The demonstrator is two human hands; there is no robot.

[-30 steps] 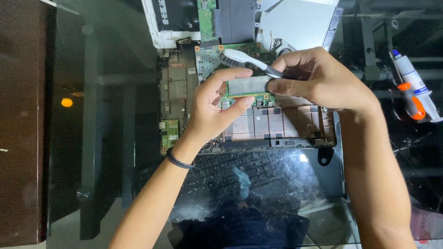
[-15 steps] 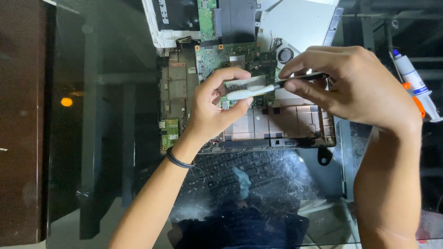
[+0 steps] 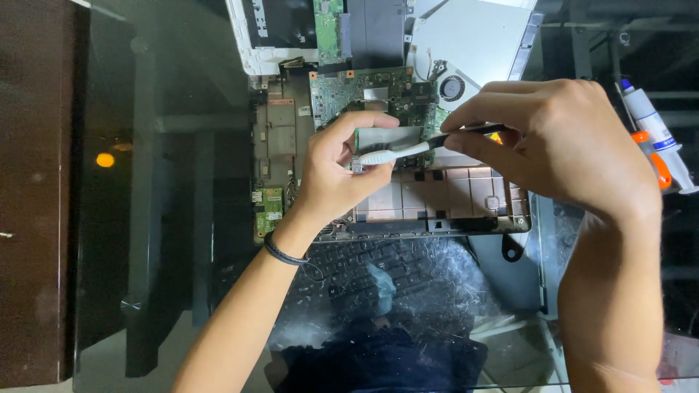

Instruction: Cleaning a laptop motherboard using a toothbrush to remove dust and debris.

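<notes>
My right hand (image 3: 561,145) has swung the toothbrush (image 3: 408,151) flat, its white head now against the small part pinched in my left hand (image 3: 338,167) fingers, above the opened laptop (image 3: 444,207); brushing looks underway.

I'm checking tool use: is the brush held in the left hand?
No. The right hand grips the brush by its dark handle, while the left hand pinches a small part beneath its white tip.

Left hand (image 3: 338,171) curled, thumb and fingers pinched together, wrist bent up from a forearm running diagonally. Right hand (image 3: 557,142) knuckles-up, fingertips pinched leftward toward the left hand, forearm straight below it.
</notes>
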